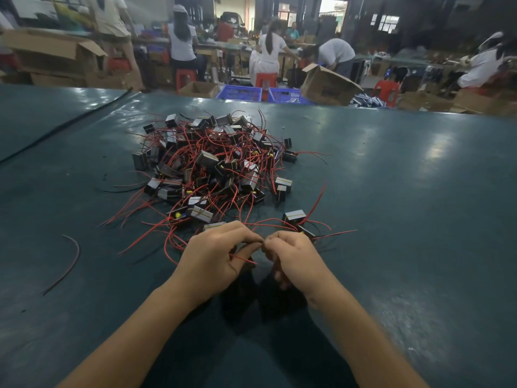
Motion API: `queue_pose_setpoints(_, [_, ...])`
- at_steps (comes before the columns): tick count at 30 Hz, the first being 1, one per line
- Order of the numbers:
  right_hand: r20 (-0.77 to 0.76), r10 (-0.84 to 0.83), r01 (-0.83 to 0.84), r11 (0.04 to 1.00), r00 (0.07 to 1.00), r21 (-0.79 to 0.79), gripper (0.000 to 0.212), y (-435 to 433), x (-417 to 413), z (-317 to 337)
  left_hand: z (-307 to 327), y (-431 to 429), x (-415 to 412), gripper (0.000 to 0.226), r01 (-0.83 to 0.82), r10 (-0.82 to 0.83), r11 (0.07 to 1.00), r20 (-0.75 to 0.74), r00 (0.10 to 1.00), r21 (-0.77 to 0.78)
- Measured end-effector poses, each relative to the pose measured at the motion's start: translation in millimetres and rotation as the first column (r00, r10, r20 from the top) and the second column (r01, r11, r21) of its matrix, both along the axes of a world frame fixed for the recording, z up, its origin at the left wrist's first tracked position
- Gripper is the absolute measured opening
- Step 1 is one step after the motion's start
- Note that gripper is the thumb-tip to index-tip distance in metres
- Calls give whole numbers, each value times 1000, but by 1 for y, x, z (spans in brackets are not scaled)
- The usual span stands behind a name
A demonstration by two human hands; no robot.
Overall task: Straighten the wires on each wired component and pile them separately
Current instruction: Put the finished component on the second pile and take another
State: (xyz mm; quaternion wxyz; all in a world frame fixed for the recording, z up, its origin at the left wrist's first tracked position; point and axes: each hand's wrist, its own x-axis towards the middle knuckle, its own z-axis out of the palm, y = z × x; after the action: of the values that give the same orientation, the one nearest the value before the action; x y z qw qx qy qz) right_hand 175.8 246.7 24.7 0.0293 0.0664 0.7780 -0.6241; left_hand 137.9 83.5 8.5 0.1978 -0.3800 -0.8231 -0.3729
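my left hand (215,259) and my right hand (293,256) are together just above the worktop (405,191), with curled fingers that pinch a wire (242,258) where the fingertips meet. i cannot see its component under my hands. the pile (212,166) of wired components lies just behind them, and a loose wire (71,261) lies well apart at the left.

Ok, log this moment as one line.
left hand: holds red wire | right hand: pinched, contents hidden | component pile: beyond hands
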Motion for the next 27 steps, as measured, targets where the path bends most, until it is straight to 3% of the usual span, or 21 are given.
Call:
queue_pose_setpoints(2, [241,-19,76,971,970,-226,33,-3,2,4,1,0,2,13,-4,0,998,-72,997,-61])
queue_pose_setpoints(4, [278,-11,92,955,960,-283,32,0,1,6,1,0,2,13,-15,10,998,-72,997,-58])
queue_pose_setpoints(6, [104,17,5,978,994,-206,26,4,0,5,3,0,0,13,-20,19,1000,23,1000,23])
queue_pose_setpoints(7, [-44,42,-46,996,998,-82,22,6,0,4,3,0,-2,10,-17,10,997,89,996,75])
queue_pose_setpoints(10, [-484,204,20,908,851,418,9,16,-1,-3,5,0,-3,8,-1,-38,986,229,973,165])
queue_pose_setpoints(12, [-578,265,87,856,772,510,8,21,-2,-5,6,0,-3,7,19,-68,985,283,957,172])
queue_pose_setpoints(16, [-580,227,99,874,782,476,16,21,-1,-5,9,0,-2,15,54,-120,979,345,931,194])
queue_pose_setpoints(19, [-489,152,38,934,859,355,16,17,0,-5,8,-2,-3,7,96,-163,976,361,918,197])
queue_pose_setpoints(22, [-314,50,2,987,948,162,26,7,0,-5,6,-2,-4,10,109,-143,985,268,953,137])
queue_pose_setpoints(25, [-19,-24,20,983,1000,-184,33,0,0,2,6,-1,-4,10,112,-124,988,110,986,110])
queue_pose_setpoints(27, [260,66,69,877,963,-476,28,-1,2,8,4,-1,-4,12,117,-121,988,35,992,99])
